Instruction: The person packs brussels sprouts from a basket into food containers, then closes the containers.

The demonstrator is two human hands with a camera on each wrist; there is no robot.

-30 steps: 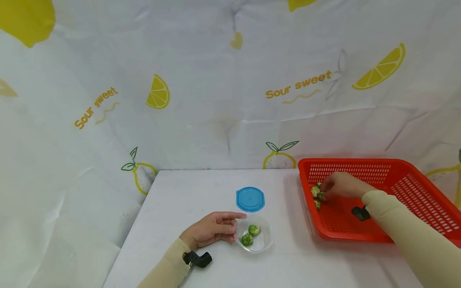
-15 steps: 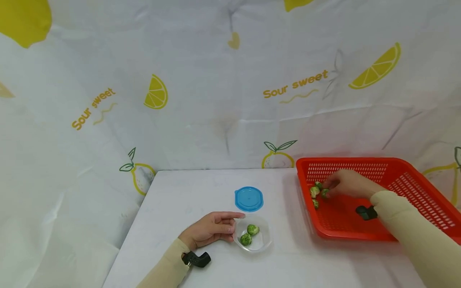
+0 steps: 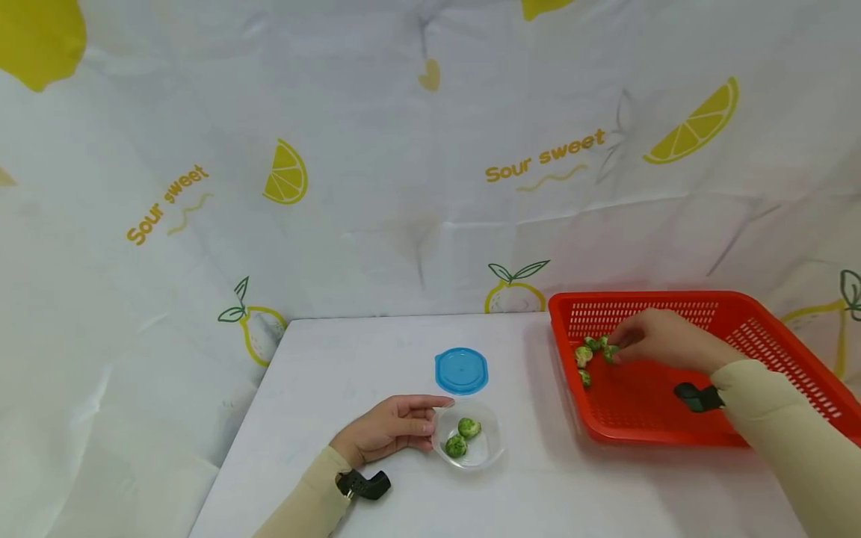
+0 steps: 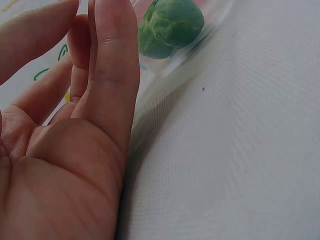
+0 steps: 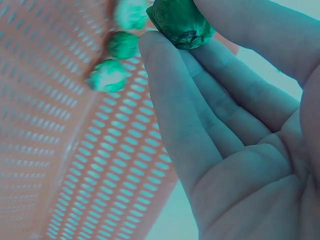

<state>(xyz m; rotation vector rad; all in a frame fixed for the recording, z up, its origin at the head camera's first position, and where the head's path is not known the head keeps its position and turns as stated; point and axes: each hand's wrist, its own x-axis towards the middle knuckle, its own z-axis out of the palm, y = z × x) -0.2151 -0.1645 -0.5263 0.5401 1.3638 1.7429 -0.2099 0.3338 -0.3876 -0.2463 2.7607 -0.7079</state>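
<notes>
My right hand is inside the red basket and pinches a Brussels sprout between thumb and fingers; the right wrist view shows this sprout at the fingertips. Several other sprouts lie at the basket's left side. At the table's middle, my left hand rests on its side, with fingers and thumb at the left rim of a clear round bowl. Two sprouts sit inside that bowl. In the left wrist view, a sprout shows through the bowl's wall beyond the fingers.
A blue lid lies flat on the white table, just behind the bowl. Behind the table hangs a white cloth with lemon prints. The basket stands at the right.
The right hand has lifted slightly and drawn a little away from the basket's left wall, with a sprout now visible in its pinch. The left hand stays at the bowl. The head view has shifted slightly.
</notes>
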